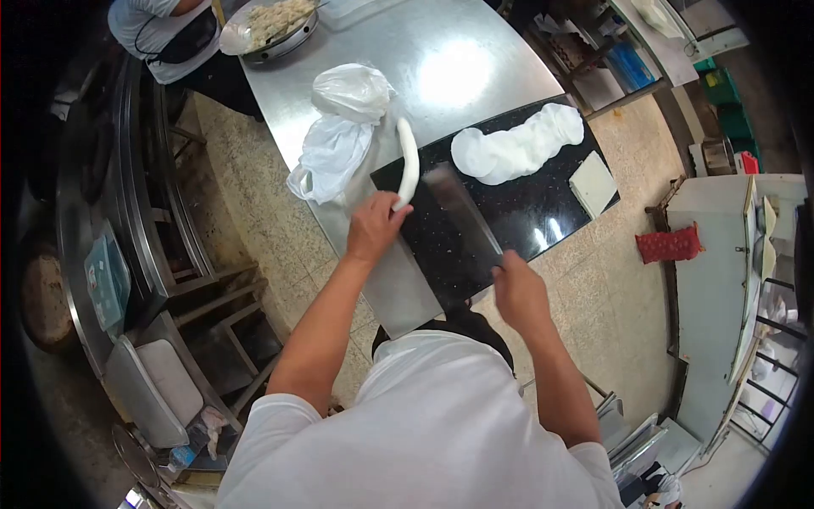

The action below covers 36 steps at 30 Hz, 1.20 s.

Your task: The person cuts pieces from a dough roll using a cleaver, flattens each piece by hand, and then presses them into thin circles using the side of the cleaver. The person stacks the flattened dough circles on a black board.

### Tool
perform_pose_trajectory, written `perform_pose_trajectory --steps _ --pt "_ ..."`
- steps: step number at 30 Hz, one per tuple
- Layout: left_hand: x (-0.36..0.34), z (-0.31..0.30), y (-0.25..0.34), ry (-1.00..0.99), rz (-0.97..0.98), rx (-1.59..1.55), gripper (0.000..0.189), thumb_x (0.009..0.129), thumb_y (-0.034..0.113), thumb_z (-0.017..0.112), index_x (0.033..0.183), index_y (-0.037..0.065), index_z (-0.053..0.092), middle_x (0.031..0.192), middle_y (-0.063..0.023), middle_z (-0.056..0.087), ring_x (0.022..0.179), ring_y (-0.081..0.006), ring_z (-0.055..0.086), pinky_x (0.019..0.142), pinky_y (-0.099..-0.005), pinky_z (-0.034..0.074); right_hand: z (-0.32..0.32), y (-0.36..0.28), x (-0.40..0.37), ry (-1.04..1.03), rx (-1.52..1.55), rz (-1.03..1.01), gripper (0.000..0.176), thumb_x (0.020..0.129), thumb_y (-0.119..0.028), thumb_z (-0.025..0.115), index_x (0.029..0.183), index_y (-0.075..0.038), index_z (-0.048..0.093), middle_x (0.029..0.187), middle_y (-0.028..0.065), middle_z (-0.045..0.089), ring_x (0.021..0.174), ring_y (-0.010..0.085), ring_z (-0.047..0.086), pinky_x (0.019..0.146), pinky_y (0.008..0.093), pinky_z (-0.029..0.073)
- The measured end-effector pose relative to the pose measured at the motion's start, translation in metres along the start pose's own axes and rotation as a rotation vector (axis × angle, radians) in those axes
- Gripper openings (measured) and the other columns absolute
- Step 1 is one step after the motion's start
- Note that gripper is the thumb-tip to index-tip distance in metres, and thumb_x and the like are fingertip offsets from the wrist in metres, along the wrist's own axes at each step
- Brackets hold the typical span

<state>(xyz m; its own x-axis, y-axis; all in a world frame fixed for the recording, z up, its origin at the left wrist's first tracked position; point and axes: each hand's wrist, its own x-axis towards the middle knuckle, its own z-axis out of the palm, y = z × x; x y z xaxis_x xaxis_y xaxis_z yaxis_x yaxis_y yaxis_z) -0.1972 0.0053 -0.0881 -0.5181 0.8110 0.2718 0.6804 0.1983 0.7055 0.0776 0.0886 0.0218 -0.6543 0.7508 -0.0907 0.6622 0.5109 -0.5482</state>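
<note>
A long white dough rope (409, 161) lies along the left edge of the black board (517, 208). My left hand (376, 225) is closed around its near end, fingertips pinching the dough. In my right hand (517, 290) is the handle of a cleaver (462, 204), its broad blade blurred and pointing away over the board, just right of the rope. Flat white dough rounds (517, 151) overlap in a row at the board's far side. Near the right corner sits a white square stack (593, 184).
Two white plastic bags (335, 153) lie on the steel table (373, 34) left of the board. A large bowl (280, 42) of pale filling stands at the far left, beside another person (182, 38). A red net sack (670, 244) rests off to the right.
</note>
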Motion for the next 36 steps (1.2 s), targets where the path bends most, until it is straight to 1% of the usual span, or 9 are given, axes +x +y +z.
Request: perform_pose_trajectory --steps 4,11,16,18,20,21,23,29,36 --pt "-0.017 -0.004 -0.007 -0.065 0.116 0.096 0.023 0.082 0.012 0.081 0.098 0.004 0.066 0.092 -0.0137 0.068 0.079 -0.0365 0.068 0.070 -0.0464 0.055 0.013 -0.062 0.024 -0.347 -0.292 -0.036 0.012 0.102 -0.015 0.049 0.106 -0.005 0.054 0.096 0.0231 0.067 0.088 0.0441 0.072 0.072 0.0531 0.058" --pt "-0.004 -0.015 -0.007 -0.012 0.056 -0.076 0.020 0.088 0.022 0.075 0.086 0.004 0.068 0.086 -0.0143 0.067 0.071 -0.0381 0.065 0.065 -0.0489 0.053 0.027 -0.009 0.001 -0.325 -0.171 0.031 0.016 0.099 -0.011 0.051 0.112 -0.003 0.051 0.099 0.0257 0.068 0.088 0.0466 0.069 0.075 0.0552 0.056" --pt "-0.013 -0.023 0.047 -0.439 0.125 0.324 0.037 0.092 0.034 0.071 0.068 0.006 0.067 0.089 -0.0155 0.066 0.079 -0.0353 0.063 0.069 -0.0510 0.048 0.010 0.057 -0.071 -0.292 0.045 0.149 0.022 0.091 -0.010 0.065 0.109 0.000 0.058 0.098 0.0258 0.070 0.087 0.0478 0.068 0.074 0.0541 0.054" --pt "-0.025 0.004 0.070 -0.668 0.256 0.331 0.035 0.096 0.035 0.069 0.074 0.007 0.067 0.090 -0.0128 0.068 0.105 -0.0345 0.063 0.091 -0.0515 0.048 0.001 0.081 -0.100 -0.256 0.314 0.410 0.021 0.090 -0.011 0.069 0.107 0.000 0.064 0.093 0.0253 0.072 0.084 0.0436 0.071 0.073 0.0479 0.055" --pt "-0.045 0.038 0.087 -0.583 0.621 0.432 0.032 0.099 0.041 0.064 0.108 0.011 0.073 0.130 -0.0152 0.063 0.138 -0.0392 0.047 0.115 -0.0629 0.032 -0.018 0.099 -0.130 -0.163 0.360 0.416 0.020 0.092 -0.012 0.070 0.107 0.000 0.065 0.090 0.0223 0.074 0.081 0.0368 0.072 0.072 0.0436 0.055" --pt "-0.043 0.056 0.093 -0.588 0.633 0.446 0.032 0.099 0.041 0.064 0.108 0.011 0.073 0.130 -0.0152 0.063 0.138 -0.0392 0.047 0.115 -0.0629 0.032 -0.029 0.108 -0.136 -0.068 0.392 0.431 0.019 0.093 -0.014 0.070 0.107 0.000 0.067 0.087 0.0194 0.075 0.078 0.0300 0.073 0.070 0.0394 0.055" --pt "-0.040 0.086 0.106 -0.577 0.587 0.421 0.055 0.101 0.052 0.056 0.146 0.020 0.057 0.161 -0.0150 0.038 0.155 -0.0430 0.021 0.122 -0.0706 0.012 -0.064 0.119 -0.137 0.042 0.470 0.449 0.019 0.096 -0.016 0.069 0.106 -0.001 0.067 0.084 0.0143 0.073 0.074 0.0230 0.070 0.067 0.0358 0.053" --pt "0.000 0.130 0.136 -0.698 0.620 0.407 0.070 0.100 0.062 0.050 0.158 0.025 0.044 0.168 -0.0132 0.030 0.157 -0.0446 0.017 0.124 -0.0677 0.010 -0.084 0.169 -0.025 0.661 0.972 0.339 0.026 0.105 -0.027 0.063 0.107 -0.001 0.064 0.078 0.0035 0.062 0.063 0.0087 0.055 0.060 0.0266 0.046" --pt "0.012 0.137 0.141 -0.734 0.532 0.407 0.069 0.099 0.059 0.054 0.159 0.025 0.043 0.170 -0.0121 0.027 0.159 -0.0373 0.018 0.127 -0.0614 0.008 -0.039 0.218 0.037 0.290 1.242 0.842 0.029 0.106 -0.034 0.058 0.101 -0.005 0.054 0.073 0.0053 0.059 0.053 0.0128 0.054 0.051 0.0314 0.046"
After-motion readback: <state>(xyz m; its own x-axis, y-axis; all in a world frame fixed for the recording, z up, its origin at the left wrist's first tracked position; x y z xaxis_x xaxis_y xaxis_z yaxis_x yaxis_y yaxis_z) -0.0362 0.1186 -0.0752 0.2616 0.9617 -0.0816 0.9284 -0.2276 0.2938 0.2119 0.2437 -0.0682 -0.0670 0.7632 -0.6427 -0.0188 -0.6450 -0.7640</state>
